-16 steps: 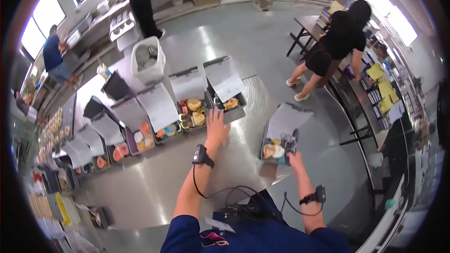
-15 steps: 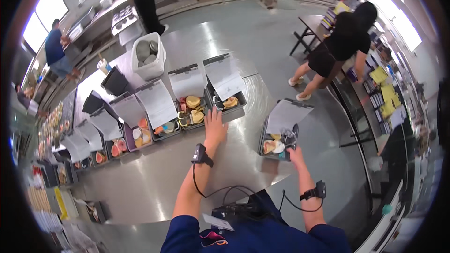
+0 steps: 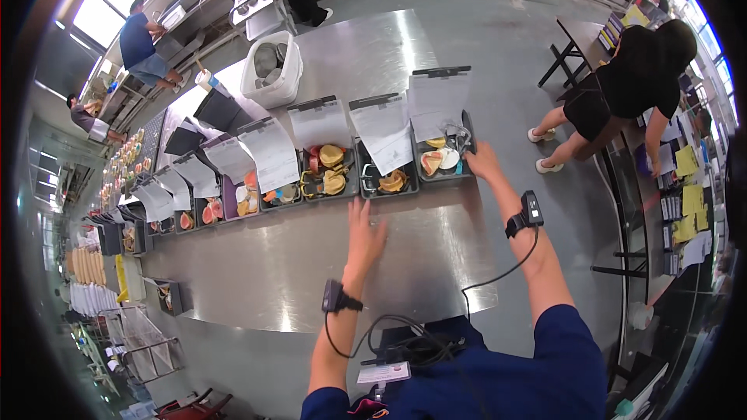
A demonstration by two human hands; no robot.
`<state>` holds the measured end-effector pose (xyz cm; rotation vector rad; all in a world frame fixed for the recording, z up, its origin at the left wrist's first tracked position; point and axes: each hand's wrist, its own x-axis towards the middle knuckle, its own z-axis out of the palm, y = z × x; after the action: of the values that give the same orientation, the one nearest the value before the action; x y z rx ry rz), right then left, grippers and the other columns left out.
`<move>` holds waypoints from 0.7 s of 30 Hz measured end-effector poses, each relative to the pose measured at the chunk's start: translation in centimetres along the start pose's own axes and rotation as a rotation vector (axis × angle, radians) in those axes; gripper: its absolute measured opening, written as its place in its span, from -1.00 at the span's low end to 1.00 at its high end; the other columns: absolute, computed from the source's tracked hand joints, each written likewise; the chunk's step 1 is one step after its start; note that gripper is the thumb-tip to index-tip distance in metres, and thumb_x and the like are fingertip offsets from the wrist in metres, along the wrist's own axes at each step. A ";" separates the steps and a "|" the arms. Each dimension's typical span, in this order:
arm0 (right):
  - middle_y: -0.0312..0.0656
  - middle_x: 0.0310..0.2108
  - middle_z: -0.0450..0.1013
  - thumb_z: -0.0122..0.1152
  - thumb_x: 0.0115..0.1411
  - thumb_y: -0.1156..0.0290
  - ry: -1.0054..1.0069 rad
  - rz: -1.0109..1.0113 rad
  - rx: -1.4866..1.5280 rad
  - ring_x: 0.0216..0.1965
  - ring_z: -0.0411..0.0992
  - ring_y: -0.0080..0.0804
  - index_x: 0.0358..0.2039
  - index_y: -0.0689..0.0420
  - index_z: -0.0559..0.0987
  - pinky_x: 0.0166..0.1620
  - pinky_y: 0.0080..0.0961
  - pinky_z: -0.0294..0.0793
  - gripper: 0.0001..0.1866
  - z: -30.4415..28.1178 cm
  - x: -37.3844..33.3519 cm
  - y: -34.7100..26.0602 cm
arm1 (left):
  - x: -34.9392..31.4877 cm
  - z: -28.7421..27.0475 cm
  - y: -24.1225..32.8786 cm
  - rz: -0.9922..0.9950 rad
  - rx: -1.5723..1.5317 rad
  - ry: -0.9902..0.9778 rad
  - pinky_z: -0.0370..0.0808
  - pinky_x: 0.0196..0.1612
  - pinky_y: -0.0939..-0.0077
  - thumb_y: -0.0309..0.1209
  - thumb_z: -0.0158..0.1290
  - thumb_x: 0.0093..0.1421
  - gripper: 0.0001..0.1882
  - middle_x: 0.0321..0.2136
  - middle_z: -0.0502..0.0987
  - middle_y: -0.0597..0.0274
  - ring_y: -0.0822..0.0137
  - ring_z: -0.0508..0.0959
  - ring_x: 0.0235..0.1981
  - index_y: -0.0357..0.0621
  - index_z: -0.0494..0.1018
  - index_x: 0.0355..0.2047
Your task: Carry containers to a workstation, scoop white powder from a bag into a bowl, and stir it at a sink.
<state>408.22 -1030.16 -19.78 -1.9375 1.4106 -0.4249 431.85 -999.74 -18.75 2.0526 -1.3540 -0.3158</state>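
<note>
On the steel bench, trays hold sheets upright, likely for reading. Near its right edge, the right hand seemingly grips the end tray; the left hand hovers open.

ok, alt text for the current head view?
A person's right hand touches the right side of a dark bin of molded pieces, the rightmost in a row of bins with papers on a metal table. The open left hand is over the table, in front of the row.

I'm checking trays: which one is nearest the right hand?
The rightmost grey tray in the row: the right hand holds its right edge, with the others farther left.
</note>
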 end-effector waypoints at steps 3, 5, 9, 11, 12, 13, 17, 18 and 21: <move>0.24 -0.05 0.50 0.15 0.11 0.19 -0.064 0.040 -0.156 0.03 0.43 0.24 -0.02 0.26 0.51 0.09 -0.04 0.39 -0.51 -0.8 -1.2 -2.0 | -6.6 -3.2 -2.0 -0.135 -0.208 -0.011 0.21 0.33 0.15 -0.37 0.13 0.25 -0.54 0.23 0.33 -0.15 -0.09 0.28 0.30 -0.29 0.39 0.12; 0.25 -0.11 0.52 0.09 0.14 0.12 -0.040 0.052 -0.184 -0.02 0.47 0.20 -0.04 0.26 0.53 0.04 -0.01 0.43 -0.50 -3.1 -0.9 0.6 | -11.0 -4.8 -1.7 -0.262 -0.362 0.007 0.31 0.26 0.22 -0.35 0.13 0.26 -0.61 0.08 0.50 -0.08 0.04 0.45 0.18 -0.29 0.47 0.04; 0.30 -0.15 0.51 0.03 0.12 0.22 -0.098 -0.005 -0.094 -0.08 0.49 0.27 -0.09 0.27 0.58 0.02 0.04 0.45 -0.55 -3.5 0.7 3.0 | -23.7 -8.6 -4.1 -0.615 -0.526 0.081 0.41 0.17 0.34 -0.40 0.01 0.35 -0.63 0.01 0.53 0.00 0.20 0.50 0.08 -0.39 0.42 0.08; 0.31 -0.17 0.51 0.03 0.12 0.23 -0.114 -0.138 -0.052 -0.07 0.48 0.26 -0.10 0.27 0.56 0.01 0.03 0.45 -0.56 -3.8 0.0 0.7 | -33.1 -9.6 -12.3 -0.667 -0.491 0.281 0.42 0.14 0.33 -0.37 0.03 0.34 -0.63 0.00 0.53 0.03 0.17 0.51 0.06 -0.31 0.41 0.09; 0.32 -0.17 0.51 0.04 0.08 0.25 -0.059 -0.181 0.029 -0.08 0.48 0.26 -0.11 0.27 0.55 -0.01 0.03 0.45 -0.57 -4.5 -0.9 1.2 | -34.0 -10.2 -11.5 -0.755 -0.421 0.230 0.44 0.07 0.35 -0.29 0.01 0.33 -0.59 -0.03 0.54 0.09 0.18 0.52 0.02 -0.25 0.41 0.12; 0.31 -0.21 0.51 0.06 0.06 0.27 -0.080 -0.155 0.032 -0.11 0.49 0.26 -0.11 0.27 0.54 -0.03 0.03 0.45 -0.57 -4.1 -2.0 -1.5 | -37.2 -13.4 -9.6 -0.868 -0.309 0.244 0.47 0.00 0.38 -0.21 0.00 0.33 -0.54 -0.06 0.55 0.15 0.19 0.52 -0.01 -0.19 0.41 0.14; 0.29 -0.27 0.53 0.06 0.06 0.30 0.087 -0.207 0.232 -0.15 0.53 0.20 -0.15 0.30 0.54 -0.10 0.00 0.47 -0.59 -5.6 -3.7 -0.3 | -36.9 -14.4 -9.7 -0.962 -0.456 0.435 0.48 -0.08 0.46 -0.22 -0.01 0.37 -0.62 -0.09 0.57 0.15 0.21 0.55 -0.08 -0.21 0.47 0.06; 0.25 -0.15 0.53 0.10 0.09 0.25 -0.001 -0.111 0.156 -0.12 0.53 0.08 -0.07 0.29 0.53 -0.04 -0.10 0.46 -0.54 -4.9 -4.0 -1.1 | -37.1 -14.8 -11.1 -1.026 -0.521 0.503 0.45 0.02 0.38 -0.26 0.01 0.36 -0.61 -0.05 0.55 0.09 0.19 0.54 -0.02 -0.23 0.43 0.10; 0.14 -0.59 0.51 0.09 0.07 0.08 0.005 -0.052 -0.029 -0.48 0.53 -0.12 -0.54 0.34 0.58 -0.42 -0.07 0.41 -0.53 -4.8 -10.4 -3.9 | -38.2 -17.4 -8.3 -1.060 -0.602 0.618 0.44 0.10 0.31 -0.27 0.02 0.36 -0.57 0.02 0.54 0.06 0.21 0.53 0.05 -0.21 0.37 0.15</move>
<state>404.31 -1021.45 -12.30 -2.0012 1.3786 -0.4358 430.28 -957.04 -16.41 1.8960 0.2579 -0.4075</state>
